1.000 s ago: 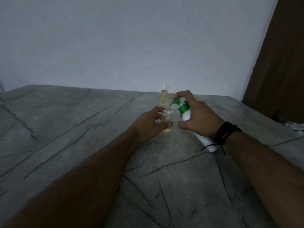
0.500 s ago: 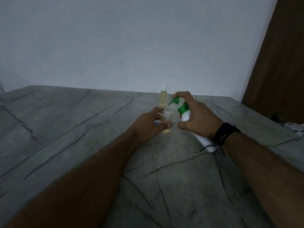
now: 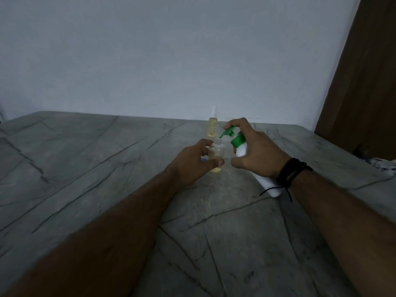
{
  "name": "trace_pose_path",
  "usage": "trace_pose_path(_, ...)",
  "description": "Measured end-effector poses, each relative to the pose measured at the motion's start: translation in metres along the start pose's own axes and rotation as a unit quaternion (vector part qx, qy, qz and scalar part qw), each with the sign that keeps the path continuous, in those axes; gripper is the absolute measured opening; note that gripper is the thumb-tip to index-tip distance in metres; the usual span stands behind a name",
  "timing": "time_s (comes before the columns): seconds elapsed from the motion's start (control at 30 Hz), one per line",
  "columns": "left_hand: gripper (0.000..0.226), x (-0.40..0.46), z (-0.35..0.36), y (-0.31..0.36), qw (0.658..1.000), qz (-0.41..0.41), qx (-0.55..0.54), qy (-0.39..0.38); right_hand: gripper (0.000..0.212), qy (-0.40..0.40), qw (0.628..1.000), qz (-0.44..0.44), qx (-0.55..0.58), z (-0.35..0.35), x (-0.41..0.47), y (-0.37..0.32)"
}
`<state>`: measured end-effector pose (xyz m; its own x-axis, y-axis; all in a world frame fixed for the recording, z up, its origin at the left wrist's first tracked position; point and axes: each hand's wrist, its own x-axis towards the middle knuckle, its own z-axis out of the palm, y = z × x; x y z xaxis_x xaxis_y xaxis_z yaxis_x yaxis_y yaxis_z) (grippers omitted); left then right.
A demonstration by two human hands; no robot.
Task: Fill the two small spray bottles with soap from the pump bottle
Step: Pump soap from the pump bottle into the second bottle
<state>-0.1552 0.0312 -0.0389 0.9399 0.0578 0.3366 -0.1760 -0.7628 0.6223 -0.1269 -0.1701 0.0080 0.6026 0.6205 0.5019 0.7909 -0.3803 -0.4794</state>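
My left hand (image 3: 192,163) grips a small clear spray bottle (image 3: 216,151) that stands uncapped on the marble table, with a little yellow liquid at its bottom. My right hand (image 3: 257,155) holds the white pump bottle (image 3: 242,150) tilted, its green pump head (image 3: 232,135) with the spout over the small bottle's open neck and a finger on top of the pump. A second small spray bottle (image 3: 212,126), filled with yellow liquid and capped, stands behind them near the wall.
The grey veined marble table (image 3: 107,168) runs to a plain pale wall at the back. A brown door (image 3: 364,82) stands at the right. Something pale lies on the floor at the far right (image 3: 383,165).
Both hands and the bottles hold almost the same place. The pump head stays over the small bottle's neck, with only slight shifts.
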Motion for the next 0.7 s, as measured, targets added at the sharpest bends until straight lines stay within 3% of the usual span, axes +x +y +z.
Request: trace_pose_path(0.7, 0.071, 0.0008, 0.0013, -0.0025, 1.0, 0.003, 0.001, 0.009, 0.073, 0.002, 1.0, 0.003, 0.001, -0.0002, -0.0008, -0.0013)
